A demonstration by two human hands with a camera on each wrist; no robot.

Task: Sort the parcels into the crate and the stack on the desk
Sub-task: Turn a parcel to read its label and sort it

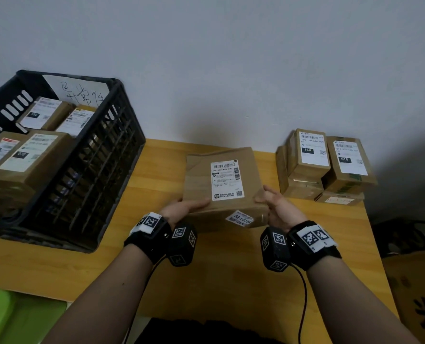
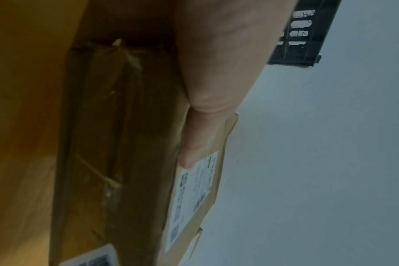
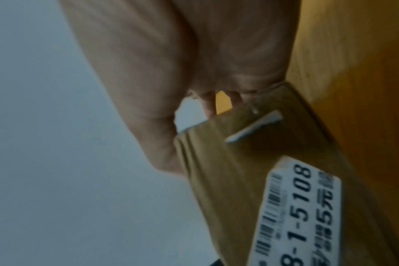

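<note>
Thumb of the left hand [image 1: 181, 207] flat on top, fingers [image 2: 189, 144] clamped along the near-left edge of the parcel [image 1: 221, 184]; right hand [image 1: 278, 209] pinching the near-right corner, fingers tucked underneath and mostly hidden. Held just above the tabletop [image 1: 206, 269], label up, midway between the crate [image 1: 102, 155] on the left and the stack [image 1: 325, 167] on the right. Best to read the label first, then pick a side. Probably worth keeping both grips on until it's over the spot, level, no dropping. For the crate, lift clear over the rim.
</note>
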